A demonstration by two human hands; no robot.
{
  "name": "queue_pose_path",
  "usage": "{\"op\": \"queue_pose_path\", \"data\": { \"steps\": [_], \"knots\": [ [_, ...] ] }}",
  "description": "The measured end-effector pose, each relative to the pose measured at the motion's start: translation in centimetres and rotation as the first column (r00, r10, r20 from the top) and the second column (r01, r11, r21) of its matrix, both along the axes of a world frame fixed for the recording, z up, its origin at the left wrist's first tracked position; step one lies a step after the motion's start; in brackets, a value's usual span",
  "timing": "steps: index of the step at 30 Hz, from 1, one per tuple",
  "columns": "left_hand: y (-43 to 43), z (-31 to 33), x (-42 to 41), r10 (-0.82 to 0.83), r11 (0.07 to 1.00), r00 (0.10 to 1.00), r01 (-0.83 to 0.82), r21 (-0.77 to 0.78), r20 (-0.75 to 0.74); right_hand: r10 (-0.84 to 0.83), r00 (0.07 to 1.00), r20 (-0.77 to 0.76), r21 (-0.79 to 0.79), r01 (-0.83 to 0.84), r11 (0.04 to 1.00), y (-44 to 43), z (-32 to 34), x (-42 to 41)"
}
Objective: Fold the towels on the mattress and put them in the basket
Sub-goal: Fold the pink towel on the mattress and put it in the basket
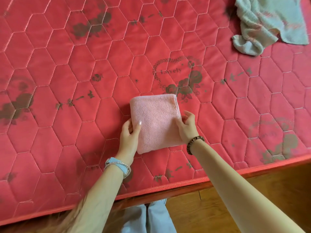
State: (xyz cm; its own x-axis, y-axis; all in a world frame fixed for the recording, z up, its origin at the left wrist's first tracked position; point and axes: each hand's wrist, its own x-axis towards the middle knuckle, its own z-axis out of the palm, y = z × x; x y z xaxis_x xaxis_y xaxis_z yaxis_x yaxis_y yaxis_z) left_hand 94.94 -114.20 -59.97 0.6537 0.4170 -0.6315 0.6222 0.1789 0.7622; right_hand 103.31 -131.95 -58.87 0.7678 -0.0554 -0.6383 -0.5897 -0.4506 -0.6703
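Note:
A pink towel [155, 121], folded into a small square, lies on the red quilted mattress [67, 81] near its front edge. My left hand [129, 137] grips the towel's left edge, thumb on top and fingers underneath. My right hand [186, 126] pinches the right edge the same way. A crumpled pale green towel [267, 24] lies unfolded at the mattress's far right corner. No basket is in view.
The mattress's red front edge [185, 182] runs diagonally across the bottom, with a wooden floor [252, 195] below it at right. My legs in light blue trousers [148, 217] stand against the edge.

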Motion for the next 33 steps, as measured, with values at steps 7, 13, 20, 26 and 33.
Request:
{"op": "queue_pose_path", "data": {
  "steps": [7, 13, 20, 26, 33],
  "knots": [
    [-0.5, 0.6, 1.0, 0.042, 0.987, 0.996, -0.054, -0.151, -0.078, 0.154, 0.984, -0.089, -0.208, -0.169, 0.963, 0.9, 0.0, 1.6],
    [0.1, 1.6, 0.8, 0.076, 0.991, 0.997, -0.074, -0.115, 0.015, 0.269, 0.961, -0.064, -0.156, -0.276, 0.949, 0.7, 1.3, 1.9],
    [1.2, 5.5, -0.1, 0.103, 0.986, 0.993, -0.093, -0.139, 0.066, 0.233, 0.971, 0.059, 0.005, -0.234, 0.972, 0.5, 5.0, 0.1],
    [2.3, 11.4, -1.3, 0.123, 0.985, 0.989, -0.111, -0.133, 0.086, 0.171, 0.980, 0.106, 0.197, -0.189, 0.962, 0.9, 10.6, -1.7],
    [4.0, 21.9, -3.0, 0.112, 0.989, 0.978, -0.093, -0.113, 0.173, 0.157, 0.974, 0.165, 0.274, -0.198, 0.941, 2.6, 21.3, -3.2]
  ]
}}
